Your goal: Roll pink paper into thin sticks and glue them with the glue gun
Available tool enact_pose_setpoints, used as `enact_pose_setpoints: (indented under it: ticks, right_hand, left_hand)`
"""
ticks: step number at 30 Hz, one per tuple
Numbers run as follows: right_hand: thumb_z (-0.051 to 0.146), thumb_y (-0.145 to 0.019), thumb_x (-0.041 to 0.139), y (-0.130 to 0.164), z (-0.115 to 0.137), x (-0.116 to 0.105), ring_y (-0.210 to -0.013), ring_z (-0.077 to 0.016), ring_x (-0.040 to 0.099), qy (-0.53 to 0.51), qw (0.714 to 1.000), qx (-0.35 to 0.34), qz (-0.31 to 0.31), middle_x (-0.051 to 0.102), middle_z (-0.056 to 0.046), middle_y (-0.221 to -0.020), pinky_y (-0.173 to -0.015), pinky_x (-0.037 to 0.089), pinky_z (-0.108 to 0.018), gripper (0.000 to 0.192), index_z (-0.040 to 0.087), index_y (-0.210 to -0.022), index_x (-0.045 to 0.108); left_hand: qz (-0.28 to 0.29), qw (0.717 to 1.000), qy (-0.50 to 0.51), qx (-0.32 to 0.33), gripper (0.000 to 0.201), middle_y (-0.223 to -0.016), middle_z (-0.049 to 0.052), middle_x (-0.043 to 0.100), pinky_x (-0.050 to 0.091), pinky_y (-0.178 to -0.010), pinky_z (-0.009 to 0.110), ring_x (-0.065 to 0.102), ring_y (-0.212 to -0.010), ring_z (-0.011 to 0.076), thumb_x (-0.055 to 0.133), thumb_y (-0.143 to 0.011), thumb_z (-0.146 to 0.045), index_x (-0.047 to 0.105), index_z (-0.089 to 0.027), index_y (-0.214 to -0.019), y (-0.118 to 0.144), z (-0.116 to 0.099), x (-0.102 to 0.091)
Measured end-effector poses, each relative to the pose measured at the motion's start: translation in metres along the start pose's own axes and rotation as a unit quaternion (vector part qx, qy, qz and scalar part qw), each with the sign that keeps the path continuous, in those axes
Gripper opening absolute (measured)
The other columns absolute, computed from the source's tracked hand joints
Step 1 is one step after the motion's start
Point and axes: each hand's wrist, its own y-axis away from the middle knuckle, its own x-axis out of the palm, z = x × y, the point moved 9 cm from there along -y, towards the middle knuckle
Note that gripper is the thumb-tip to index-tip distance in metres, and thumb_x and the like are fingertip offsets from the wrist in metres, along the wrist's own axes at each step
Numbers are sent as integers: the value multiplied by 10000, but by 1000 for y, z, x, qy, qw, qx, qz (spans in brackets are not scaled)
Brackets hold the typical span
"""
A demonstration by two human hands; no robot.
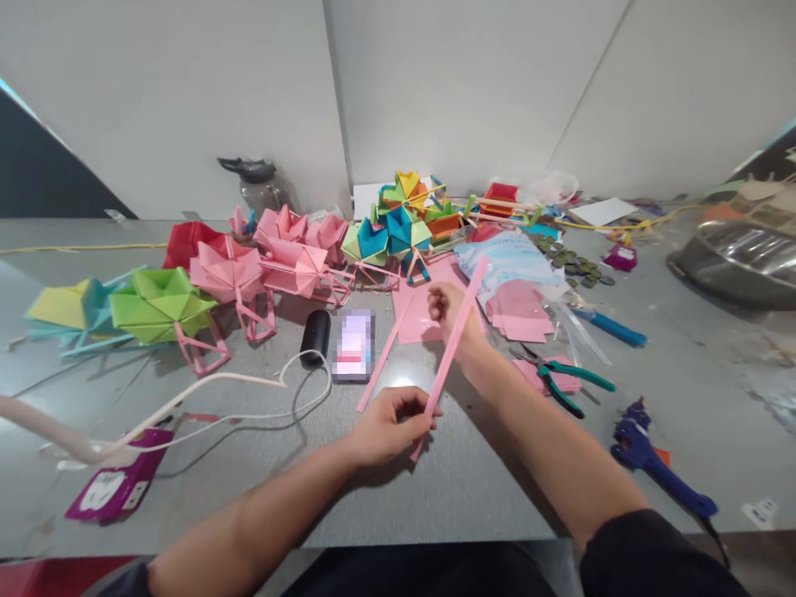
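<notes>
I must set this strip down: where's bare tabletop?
Bare tabletop: between the forearms and pink strip; between the white cable, purple packet and left forearm; between the blue glue gun and metal bowl. The back is crowded with folded paper models, a plastic bag and greenish discs.

A grey table (pixel 491 497) adjoins a pale panelled wall (pixel 466 91).
</notes>
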Motion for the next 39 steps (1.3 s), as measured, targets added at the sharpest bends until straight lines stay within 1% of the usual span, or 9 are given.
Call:
enact_pose_setpoints:
  ticks: [2, 5, 8, 12, 17, 21, 29, 34, 39]
  right_hand:
    - [599, -1017, 343, 14, 6, -21, -536, -149, 416, -36, 999, 17, -9, 450, 23, -669, -487, 376, -293, 463, 242, -892, 609]
    - [793, -919, 534, 56, 5, -33, -542, -138, 411, -142, 987, 68, 34, 481, 10, -644, -457, 300, -273, 600, 223, -880, 715]
    - [767, -803, 738, 93, -2, -36, -492, -109, 385, -150, 980, 111, 63, 474, 39, -568, -452, 275, -251, 553, 216, -851, 729]
    - [747, -790, 759, 114, -21, -34, -394, -82, 396, -134, 973, 171, 73, 537, 48, -541, -395, 280, -230, 551, 203, -862, 708]
    - [754, -802, 733, 125, -42, -18, -348, -86, 458, -161, 958, 219, 92, 603, 25, -553, -344, 309, -215, 570, 193, -785, 632]
    - [781, -785, 743, 128, -48, -14, -365, -84, 492, -186, 950, 229, 104, 634, 14, -585, -351, 343, -208, 607, 184, -791, 635]
    - [687, -847, 750, 115, -30, -35, -477, -100, 561, -139, 973, 159, 93, 694, -18, -676, -465, 448, -246, 506, 194, -764, 674]
    - [605, -868, 730, 115, -25, -32, -489, -120, 572, -106, 974, 152, 129, 641, 2, -574, -495, 438, -263, 432, 188, -764, 693]
    - [504, -817, 767, 114, -24, -36, -514, -116, 586, -93, 976, 150, 126, 697, -18, -684, -504, 442, -266, 331, 191, -754, 680]
  left_hand:
    - [-10, 1000, 11, -1, 379, -762, 23, 665, 506, -602, 265, 624, -625, 120, 867, -783, -453, 698, -136, -903, -2, 1, -3]
    - [-10, 1000, 1, -24, 342, -764, 32, 671, 491, -617, 269, 621, -648, 128, 862, -781, -405, 693, -133, -900, -4, 2, -5]
    - [11, 998, -14, -54, 281, -812, 38, 684, 458, -603, 248, 595, -659, 117, 839, -779, -308, 687, -136, -941, 0, 0, -2]
    - [75, 993, -69, -61, 311, -875, 63, 710, 491, -700, 273, 639, -805, 166, 824, -824, -324, 705, -142, -1046, 8, -2, 3]
    - [58, 988, -113, -93, 564, -764, 25, 655, 474, -677, 282, 598, -690, 146, 744, -882, -670, 709, -129, -1035, 10, 7, -9]
    - [41, 984, -129, -112, 658, -680, 28, 639, 447, -635, 271, 595, -646, 146, 667, -890, -762, 726, -112, -969, 7, 10, -10]
    - [-19, 986, -150, -65, 480, -727, 41, 692, 518, -686, 295, 640, -698, 165, 707, -907, -616, 735, -138, -947, -2, -4, -15]
    - [-59, 982, -175, -47, 395, -675, 28, 679, 482, -615, 273, 587, -607, 139, 670, -929, -535, 743, -147, -914, -5, -4, -20]
    - [-40, 987, -139, -68, 303, -685, 48, 702, 431, -547, 253, 565, -545, 119, 669, -923, -410, 751, -119, -945, -6, 1, -17]
